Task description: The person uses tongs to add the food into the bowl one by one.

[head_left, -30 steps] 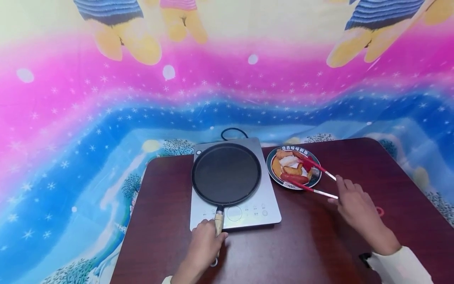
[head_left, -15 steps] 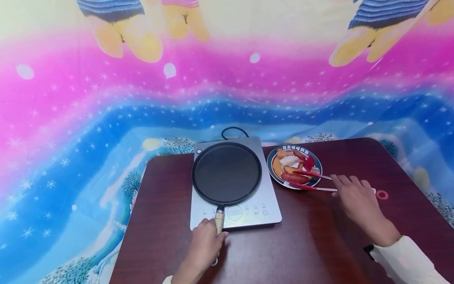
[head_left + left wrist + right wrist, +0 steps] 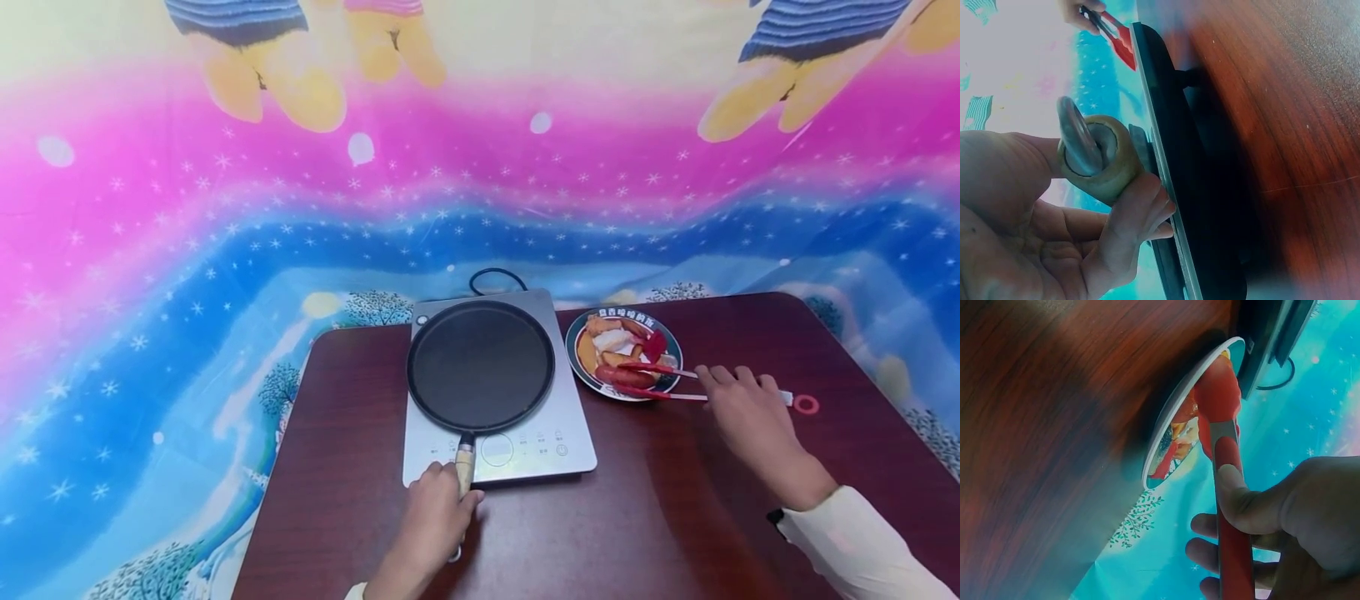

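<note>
My left hand (image 3: 429, 515) grips the wooden handle (image 3: 465, 467) of a flat black frying pan (image 3: 480, 367), which sits on a silver induction cooker (image 3: 576, 454). In the left wrist view, the handle's end (image 3: 1113, 172) with its metal hanging ring shows between thumb and fingers. My right hand (image 3: 738, 421) holds red-tipped tongs (image 3: 686, 397) over a dark-rimmed plate (image 3: 572, 350) of mixed food. The tongs' two tips lie on either side of a reddish sausage (image 3: 617, 377) at the plate's near edge. From the right wrist, a red tongs head (image 3: 1217, 390) covers part of the food.
Other pieces fill the plate, among them a pale white piece (image 3: 611, 342) and a dark red one (image 3: 656, 343). A black cord (image 3: 495, 271) loops behind the cooker. The dark wooden table (image 3: 345, 392) ends against a printed cloth backdrop (image 3: 480, 192).
The tongs have swung toward the plate's near side, and their widely spread arms have drawn closer together around the sausage. My left hand and the pan stay put.
</note>
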A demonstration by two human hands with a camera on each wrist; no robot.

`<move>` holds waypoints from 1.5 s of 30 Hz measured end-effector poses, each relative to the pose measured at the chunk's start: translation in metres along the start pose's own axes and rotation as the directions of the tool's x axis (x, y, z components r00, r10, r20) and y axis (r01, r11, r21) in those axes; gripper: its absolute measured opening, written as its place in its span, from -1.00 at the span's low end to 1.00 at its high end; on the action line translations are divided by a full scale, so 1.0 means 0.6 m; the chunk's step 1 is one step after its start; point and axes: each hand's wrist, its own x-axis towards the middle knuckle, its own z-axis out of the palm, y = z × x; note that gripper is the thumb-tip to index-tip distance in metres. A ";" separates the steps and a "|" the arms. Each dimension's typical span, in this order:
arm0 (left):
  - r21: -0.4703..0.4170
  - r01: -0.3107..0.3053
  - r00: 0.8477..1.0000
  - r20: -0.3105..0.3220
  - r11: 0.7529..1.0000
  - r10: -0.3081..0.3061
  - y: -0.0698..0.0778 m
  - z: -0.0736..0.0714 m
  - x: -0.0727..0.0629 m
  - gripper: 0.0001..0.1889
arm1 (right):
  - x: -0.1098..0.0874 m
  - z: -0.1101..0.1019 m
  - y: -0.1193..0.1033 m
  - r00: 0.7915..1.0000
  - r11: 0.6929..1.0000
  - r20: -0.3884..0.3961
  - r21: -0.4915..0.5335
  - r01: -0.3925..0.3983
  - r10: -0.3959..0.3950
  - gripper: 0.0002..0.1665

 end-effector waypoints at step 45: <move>-0.005 -0.012 1.000 0.005 1.000 0.012 -0.006 -0.003 0.000 -0.67 | 0.043 -0.017 -0.026 0.974 0.994 -0.212 0.060 0.096 -0.081 -0.35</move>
